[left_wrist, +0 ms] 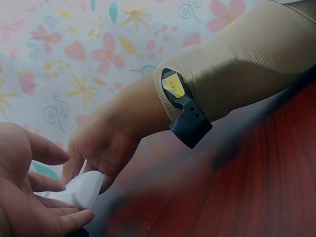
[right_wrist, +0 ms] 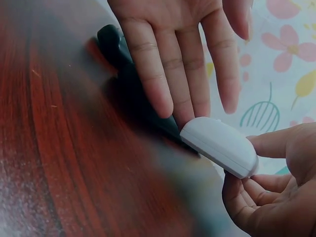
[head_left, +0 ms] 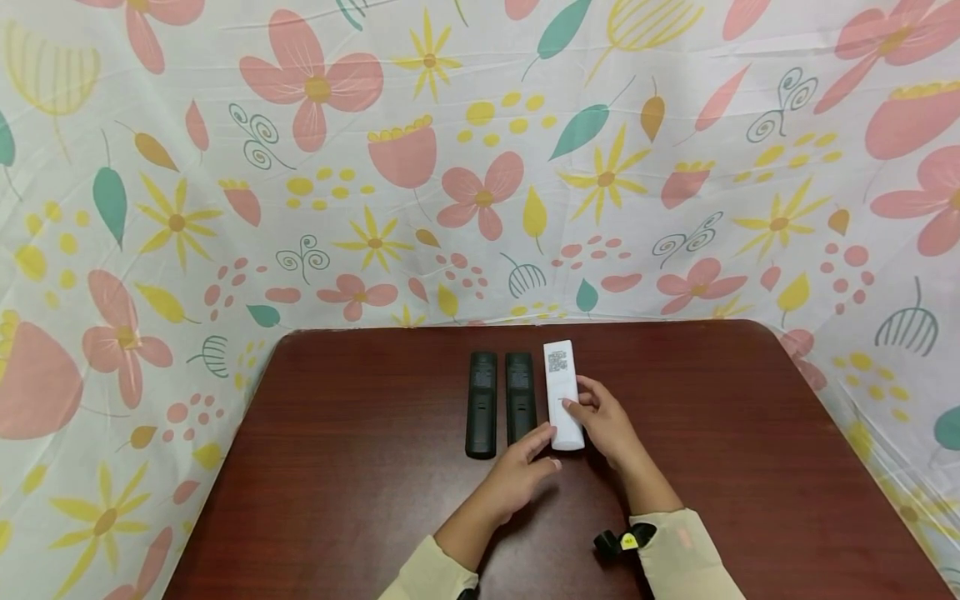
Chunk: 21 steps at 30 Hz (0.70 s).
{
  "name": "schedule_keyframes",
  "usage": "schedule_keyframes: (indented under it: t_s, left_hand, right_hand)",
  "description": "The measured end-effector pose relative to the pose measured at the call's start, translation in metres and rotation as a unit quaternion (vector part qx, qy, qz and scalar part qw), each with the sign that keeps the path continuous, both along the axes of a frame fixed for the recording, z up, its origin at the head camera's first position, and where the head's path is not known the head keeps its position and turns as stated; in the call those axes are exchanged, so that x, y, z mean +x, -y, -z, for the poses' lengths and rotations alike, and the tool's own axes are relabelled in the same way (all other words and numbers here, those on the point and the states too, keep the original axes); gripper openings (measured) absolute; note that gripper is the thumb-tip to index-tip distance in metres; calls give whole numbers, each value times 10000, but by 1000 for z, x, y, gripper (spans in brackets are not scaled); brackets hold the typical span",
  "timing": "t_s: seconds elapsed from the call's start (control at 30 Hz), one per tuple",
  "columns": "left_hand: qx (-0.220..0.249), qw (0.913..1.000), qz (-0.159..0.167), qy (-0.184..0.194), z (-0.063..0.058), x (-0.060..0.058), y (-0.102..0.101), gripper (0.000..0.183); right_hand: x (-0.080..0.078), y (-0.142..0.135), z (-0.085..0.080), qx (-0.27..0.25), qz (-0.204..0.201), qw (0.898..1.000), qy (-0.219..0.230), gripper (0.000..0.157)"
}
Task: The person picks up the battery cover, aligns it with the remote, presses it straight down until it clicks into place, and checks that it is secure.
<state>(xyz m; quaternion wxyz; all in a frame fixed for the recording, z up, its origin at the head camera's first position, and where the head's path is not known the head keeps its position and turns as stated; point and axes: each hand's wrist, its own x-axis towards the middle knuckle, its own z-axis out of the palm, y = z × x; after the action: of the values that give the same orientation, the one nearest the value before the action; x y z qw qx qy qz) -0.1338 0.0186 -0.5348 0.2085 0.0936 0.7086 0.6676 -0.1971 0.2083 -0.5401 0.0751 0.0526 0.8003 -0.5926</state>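
A white remote control (head_left: 563, 396) with a printed code label at its far end is at the right of a row of remotes. My right hand (head_left: 606, 423) pinches its right side, thumb on top; the same grip shows in the right wrist view, where the remote's near end (right_wrist: 222, 145) faces the camera. My left hand (head_left: 517, 475) has its fingers extended, fingertips at the remote's near left edge. To the left lie two black remote controls, one (head_left: 521, 387) beside the white one and partly behind my left hand, the other (head_left: 482, 406) farthest left.
The remotes are on a dark reddish-brown wooden table (head_left: 360, 467) with rounded far corners. Behind it hangs a white cloth (head_left: 480, 108) with a floral print. A black wrist camera (head_left: 624, 542) with a yellow tag is strapped at the right cuff.
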Motion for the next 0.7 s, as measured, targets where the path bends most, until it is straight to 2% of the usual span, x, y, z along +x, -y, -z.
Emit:
schedule_keyframes:
  t_s: [0.43,0.7]
  left_hand:
    - [-103,9998,118,158,4,2,-4,59]
    - [-55,9993,211,288,3,4,-6,60]
  right_hand:
    - [0,-1,6,193,-43,9997,123,67]
    - [-1,-2,10,356,4,9993,85,61]
